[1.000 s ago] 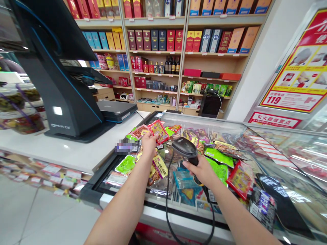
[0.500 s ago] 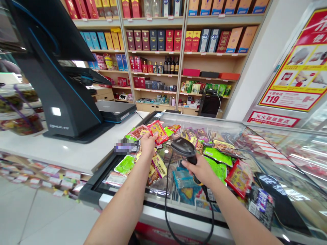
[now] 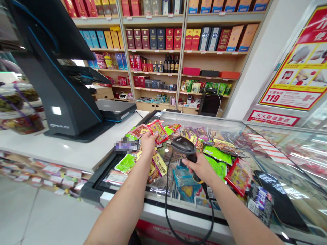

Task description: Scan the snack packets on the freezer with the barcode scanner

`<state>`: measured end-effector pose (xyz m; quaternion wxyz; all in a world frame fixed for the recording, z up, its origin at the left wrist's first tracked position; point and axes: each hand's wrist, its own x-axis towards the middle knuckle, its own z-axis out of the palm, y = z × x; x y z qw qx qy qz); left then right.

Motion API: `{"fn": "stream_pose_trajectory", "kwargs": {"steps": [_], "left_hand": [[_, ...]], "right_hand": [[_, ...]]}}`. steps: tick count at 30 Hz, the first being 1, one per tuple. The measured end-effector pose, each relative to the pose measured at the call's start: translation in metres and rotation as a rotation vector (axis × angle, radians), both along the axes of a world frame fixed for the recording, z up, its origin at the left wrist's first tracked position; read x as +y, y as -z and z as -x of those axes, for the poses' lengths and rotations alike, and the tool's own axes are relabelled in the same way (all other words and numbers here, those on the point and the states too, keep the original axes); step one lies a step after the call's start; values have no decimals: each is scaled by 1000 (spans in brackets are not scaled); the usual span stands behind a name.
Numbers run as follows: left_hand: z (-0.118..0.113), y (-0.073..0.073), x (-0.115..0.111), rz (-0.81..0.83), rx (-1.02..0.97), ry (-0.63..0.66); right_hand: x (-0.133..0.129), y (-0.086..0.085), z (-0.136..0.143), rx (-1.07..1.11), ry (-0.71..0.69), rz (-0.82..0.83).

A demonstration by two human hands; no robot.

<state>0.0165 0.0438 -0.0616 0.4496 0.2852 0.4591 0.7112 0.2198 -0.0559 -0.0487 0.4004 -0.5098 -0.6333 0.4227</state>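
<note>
L hand (image 3: pixel 148 143) pinches red pkt (image 3: pixel 158 131), R hand (image 3: pixel 201 167) grips scanner (image 3: pixel 183 145); prob. mid-scan, next move needs scanner lined up w/ pkt.

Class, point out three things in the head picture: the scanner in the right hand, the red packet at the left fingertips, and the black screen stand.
Scanner (image 3: pixel 183 145): head view, top of its black head.
Red packet (image 3: pixel 159 132): head view, middle of its printed front.
Black screen stand (image 3: pixel 61 90): head view, side of its upright.

Left grip (image 3: pixel 148 143) on red packet (image 3: pixel 158 132); right grip (image 3: pixel 203 169) around black scanner (image 3: pixel 183 145), cable (image 3: pixel 166 204) dangling.
</note>
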Motion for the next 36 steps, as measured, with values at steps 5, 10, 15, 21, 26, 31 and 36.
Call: {"fn": "stream_pose_trajectory", "kwargs": {"steps": [5, 10, 15, 21, 26, 31, 36], "left_hand": [[3, 6, 6, -81, 150, -23], [1, 5, 5, -96, 141, -15], [-5, -2, 0, -76, 50, -14], [-7, -4, -1, -51, 31, -33], [-7, 1, 1, -75, 47, -12], [-11, 2, 2, -99, 49, -3], [-17, -1, 2, -83, 28, 18]], "right_hand": [[-1, 0, -1, -78, -25, -49], [-2, -4, -1, -59, -35, -17], [0, -6, -2, 5, -30, -18], [-2, -8, -2, 21, -43, -9], [-3, -9, -2, 30, -49, 5], [-2, -8, -5, 54, -39, 15], [-2, -6, -10, 104, -13, 0]]}}
